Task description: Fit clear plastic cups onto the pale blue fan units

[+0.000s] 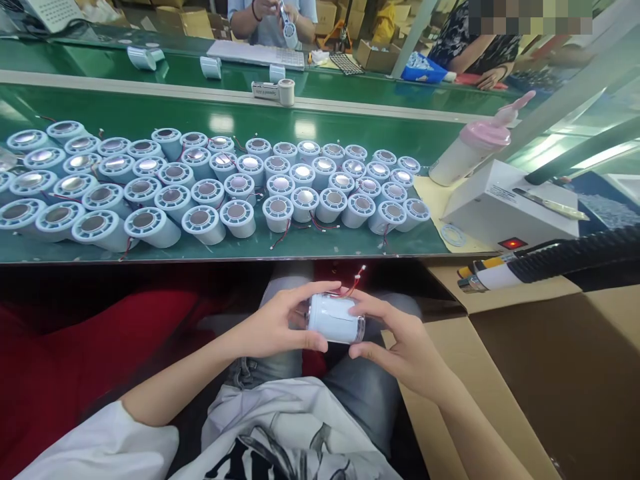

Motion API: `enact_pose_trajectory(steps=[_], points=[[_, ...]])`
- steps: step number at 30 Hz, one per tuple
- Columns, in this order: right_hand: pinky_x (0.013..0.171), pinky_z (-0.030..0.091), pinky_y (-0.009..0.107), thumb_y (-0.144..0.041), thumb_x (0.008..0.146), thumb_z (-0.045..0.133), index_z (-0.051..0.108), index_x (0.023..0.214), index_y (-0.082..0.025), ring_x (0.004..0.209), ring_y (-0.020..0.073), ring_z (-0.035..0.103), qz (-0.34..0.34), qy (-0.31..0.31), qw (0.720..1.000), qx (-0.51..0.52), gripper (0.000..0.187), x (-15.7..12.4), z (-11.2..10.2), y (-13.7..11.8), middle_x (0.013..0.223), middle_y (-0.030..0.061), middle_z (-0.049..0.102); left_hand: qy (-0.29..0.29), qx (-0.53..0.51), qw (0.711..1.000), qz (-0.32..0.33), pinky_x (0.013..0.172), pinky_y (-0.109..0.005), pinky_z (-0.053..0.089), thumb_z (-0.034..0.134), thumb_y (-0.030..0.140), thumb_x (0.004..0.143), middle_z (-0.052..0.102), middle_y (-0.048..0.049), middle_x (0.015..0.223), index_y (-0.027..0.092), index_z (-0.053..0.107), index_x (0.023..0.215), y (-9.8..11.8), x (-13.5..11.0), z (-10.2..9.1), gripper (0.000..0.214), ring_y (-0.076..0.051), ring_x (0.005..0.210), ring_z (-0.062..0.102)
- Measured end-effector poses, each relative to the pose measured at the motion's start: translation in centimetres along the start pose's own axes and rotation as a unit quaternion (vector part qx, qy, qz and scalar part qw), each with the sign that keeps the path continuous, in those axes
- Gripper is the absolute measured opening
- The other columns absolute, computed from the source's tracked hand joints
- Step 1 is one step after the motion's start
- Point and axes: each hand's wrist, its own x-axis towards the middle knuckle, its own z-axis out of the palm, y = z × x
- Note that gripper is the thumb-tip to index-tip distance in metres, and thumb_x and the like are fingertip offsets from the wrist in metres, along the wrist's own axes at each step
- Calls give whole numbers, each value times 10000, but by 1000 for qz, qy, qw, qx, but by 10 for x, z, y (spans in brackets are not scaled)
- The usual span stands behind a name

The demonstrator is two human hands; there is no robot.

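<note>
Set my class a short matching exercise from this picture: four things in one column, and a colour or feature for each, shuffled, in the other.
Things
1. Cylinder between the left hand and the right hand
2. Bottle
3. White box on the table
4. Large cardboard box

Descriptions
A. Has a lit red switch
B. Brown and open
C. Light blue, with red wires
D. Has a pink lid

Right pairs: 1-C, 2-D, 3-A, 4-B
</note>
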Motion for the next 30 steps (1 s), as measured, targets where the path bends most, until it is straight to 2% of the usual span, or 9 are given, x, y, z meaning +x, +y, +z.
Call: enact_pose_trajectory(steps=[2,7,12,19,24,30], points=[[895,541,336,-301,763,716,558,1100,-254,1151,238,580,26,-8,999,21,375,-1,-1,-3,1296,83,577,-1,49,999,23,948,-348,478,769,276,669,492,-82,1377,290,490,1321,5,-3,-1,710,-275,1213,504],[929,526,347,-309,761,721,547,1088,-242,1118,232,597,62,-20,994,85,377,-1,-3,-10,1240,79,607,-12,85,995,42,982,-351,463,765,254,676,490,-70,1386,305,485,1328,11,-9,0,711,-262,1240,490],[858,558,323,-350,756,723,554,1078,-239,1016,207,637,95,-20,982,162,380,1,-4,-16,1126,67,641,-17,123,991,44,1002,-359,453,768,285,672,489,-81,1379,288,465,1344,12,-10,1,737,-257,1233,494],[719,544,245,-418,763,704,547,1061,-231,882,157,621,178,-31,943,280,386,4,-5,-15,1028,52,621,-23,237,963,126,1056,-377,391,790,319,648,515,-97,1363,259,442,1357,11,-6,-4,792,-262,1245,487],[640,516,189,-441,768,688,535,1029,-222,762,106,590,204,-32,925,318,373,6,-7,-14,945,24,621,-34,252,954,161,1074,-387,370,778,314,667,504,-102,1377,261,427,1364,11,-3,-6,782,-265,1277,462],[526,526,194,-508,774,647,497,965,-193,574,82,575,240,-31,904,352,397,11,-4,-15,748,-21,590,-38,258,948,183,1090,-392,352,774,290,675,492,-100,1388,273,421,1365,11,-1,-7,775,-261,1290,450]])
